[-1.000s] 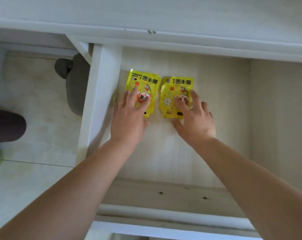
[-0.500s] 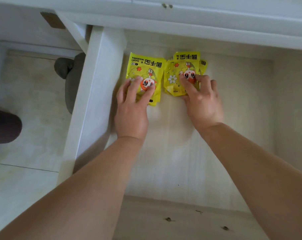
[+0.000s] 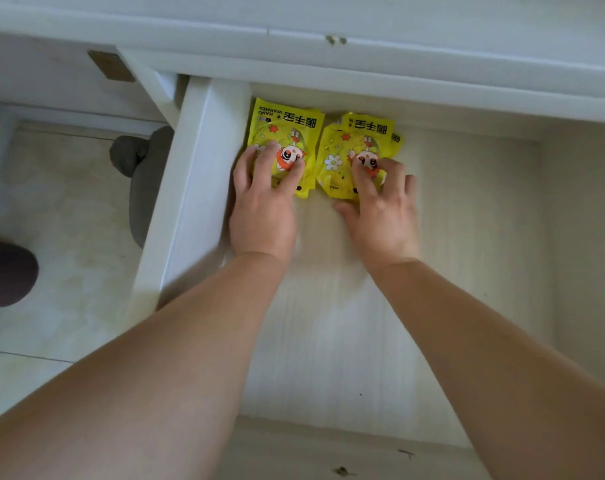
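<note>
Glossy yellow plastic packets [image 3: 287, 133] lie on the drawer's [image 3: 329, 306] matt pale wood-grain bottom.

You're looking into an open white drawer [image 3: 190, 209] with a pale wood-grain bottom. Along its far side runs a white panel [image 3: 432, 64] bearing a small metal fitting [image 3: 335, 39]. To your left, on the pale tiled floor [image 3: 69, 220], a grey slipper [image 3: 145, 188] lies just beside the drawer's wall. A dark shape [image 3: 6, 271] sits at the left edge.

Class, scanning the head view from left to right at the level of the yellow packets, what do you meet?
Grey object, white drawer side, left packet pile, right packet pile, bare drawer floor.
</note>
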